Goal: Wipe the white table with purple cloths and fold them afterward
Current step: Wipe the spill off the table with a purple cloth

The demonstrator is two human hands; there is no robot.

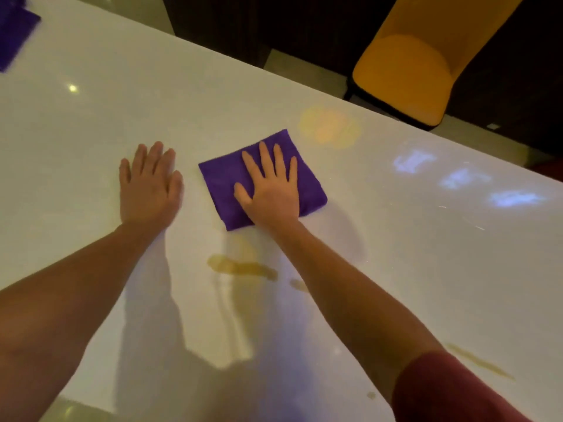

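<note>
A folded purple cloth [225, 181] lies flat near the middle of the glossy white table [396, 254]. My right hand [269, 190] presses down on its right half, palm flat and fingers spread. To the left of the cloth, my left hand [149, 184] rests flat on the bare tabletop, fingers apart and holding nothing. A second purple cloth [13, 35] lies at the far left corner, partly cut off by the frame. Yellowish smears [243, 268] mark the table just in front of the cloth, between my forearms.
A yellow chair [411, 65] stands beyond the table's far edge at the upper right. Another yellowish streak [478, 362] runs near my right sleeve. Blue and orange light reflections show on the tabletop to the right. Dark floor lies behind the table.
</note>
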